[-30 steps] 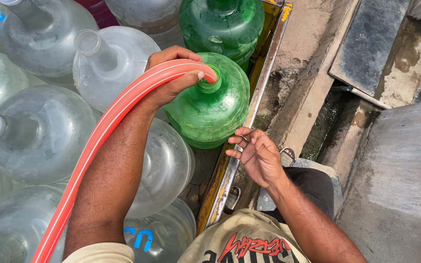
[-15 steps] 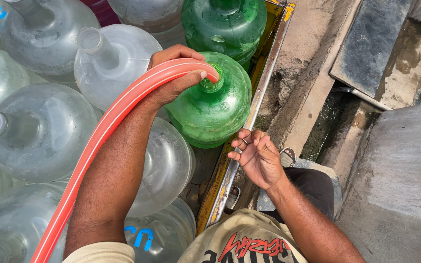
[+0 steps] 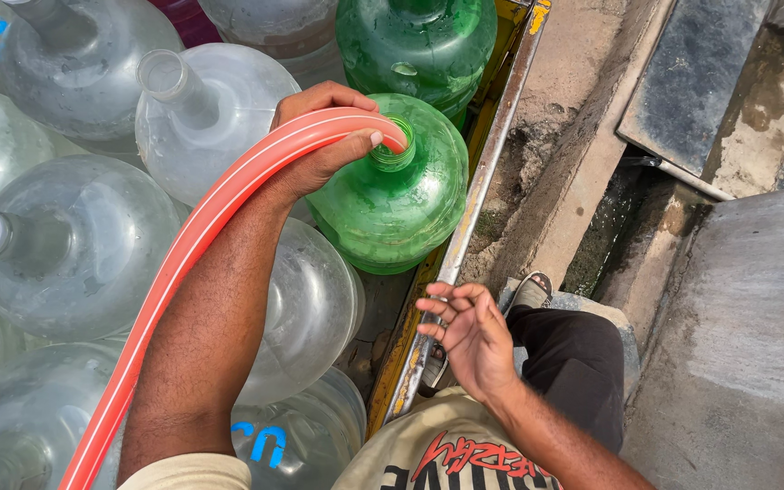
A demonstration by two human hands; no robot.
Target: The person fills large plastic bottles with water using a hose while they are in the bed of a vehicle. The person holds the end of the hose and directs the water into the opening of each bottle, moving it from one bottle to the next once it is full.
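The left hand (image 3: pixel 324 136) was closed around a red hose (image 3: pixel 194 243), pinching its end at the mouth of a green jug (image 3: pixel 392 195) just under the fingertips. Clear jugs (image 3: pixel 83 245) crowded beneath that forearm. The right hand (image 3: pixel 472 334) hung empty, fingers loosely curled, just beside a metal rail (image 3: pixel 478 195).
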